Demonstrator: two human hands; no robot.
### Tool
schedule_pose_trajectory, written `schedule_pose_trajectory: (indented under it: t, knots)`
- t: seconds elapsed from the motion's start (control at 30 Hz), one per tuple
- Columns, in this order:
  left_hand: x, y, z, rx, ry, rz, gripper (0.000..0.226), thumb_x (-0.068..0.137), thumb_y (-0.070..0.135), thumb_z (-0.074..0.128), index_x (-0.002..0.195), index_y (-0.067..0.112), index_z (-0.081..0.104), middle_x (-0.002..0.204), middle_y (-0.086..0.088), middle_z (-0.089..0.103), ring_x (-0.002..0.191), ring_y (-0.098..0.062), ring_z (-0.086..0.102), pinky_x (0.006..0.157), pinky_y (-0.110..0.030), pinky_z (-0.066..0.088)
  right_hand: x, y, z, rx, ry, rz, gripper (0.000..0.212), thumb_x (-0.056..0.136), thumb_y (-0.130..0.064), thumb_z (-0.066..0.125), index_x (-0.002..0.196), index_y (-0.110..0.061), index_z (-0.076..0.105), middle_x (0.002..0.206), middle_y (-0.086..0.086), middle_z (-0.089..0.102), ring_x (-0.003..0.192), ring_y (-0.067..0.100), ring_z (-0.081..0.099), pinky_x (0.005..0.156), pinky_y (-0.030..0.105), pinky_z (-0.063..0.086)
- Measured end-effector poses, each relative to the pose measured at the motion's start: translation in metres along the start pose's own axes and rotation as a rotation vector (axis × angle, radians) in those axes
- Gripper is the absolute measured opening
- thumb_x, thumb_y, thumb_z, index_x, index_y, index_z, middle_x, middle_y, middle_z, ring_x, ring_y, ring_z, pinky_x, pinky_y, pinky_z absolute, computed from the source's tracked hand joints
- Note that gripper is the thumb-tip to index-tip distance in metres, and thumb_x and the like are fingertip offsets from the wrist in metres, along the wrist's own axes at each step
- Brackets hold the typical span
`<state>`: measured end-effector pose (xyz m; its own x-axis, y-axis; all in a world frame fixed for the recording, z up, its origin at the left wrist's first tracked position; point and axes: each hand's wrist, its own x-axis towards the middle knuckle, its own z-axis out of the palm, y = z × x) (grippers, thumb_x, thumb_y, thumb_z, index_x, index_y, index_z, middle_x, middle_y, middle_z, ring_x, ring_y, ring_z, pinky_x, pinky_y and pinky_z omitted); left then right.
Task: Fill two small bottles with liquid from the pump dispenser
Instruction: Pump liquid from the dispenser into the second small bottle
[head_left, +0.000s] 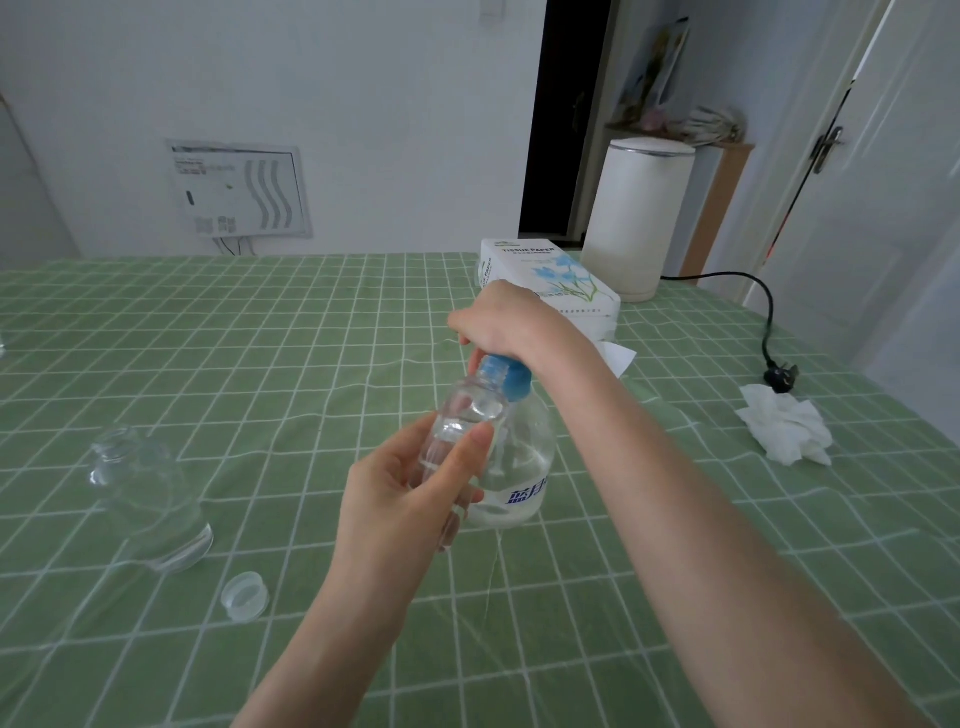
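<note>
Left hand (395, 499) pinches our small bottle (462, 421) mid-body, mid-scene, mouth by the pump dispenser (524, 457). Right hand (506, 325) curled over its top. We judge the bottle light, slick, breakable: hold the waist firmly. Second bottle (148, 493) stands left.

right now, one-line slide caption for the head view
Left hand holds a bottle at the dispenser while the right hand grips its top; second bottle stands aside.

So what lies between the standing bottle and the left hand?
Head view: just bare tablecloth from standing bottle to left hand; the loose cap lies nearer the camera.
</note>
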<state>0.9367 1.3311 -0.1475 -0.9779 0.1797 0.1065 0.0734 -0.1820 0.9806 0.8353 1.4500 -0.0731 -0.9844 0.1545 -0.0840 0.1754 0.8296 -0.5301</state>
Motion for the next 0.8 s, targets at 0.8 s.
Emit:
schedule_pose_trajectory:
  t: [0.8]
  knots:
    - [-0.0013,0.0000,-0.0009,0.015,-0.018,0.006,0.028,0.059,0.050,0.066,0.082,0.036,0.073,0.063,0.000,0.064,0.058,-0.017,0.054,0.040,-0.017,0.039,0.0007,-0.0009,0.0006,-0.031,-0.028,0.003,0.032,0.093,-0.018,0.044,0.113,-0.004,0.065,0.108,0.011,0.070,0.071,0.019,0.052,0.052,0.023,0.035]
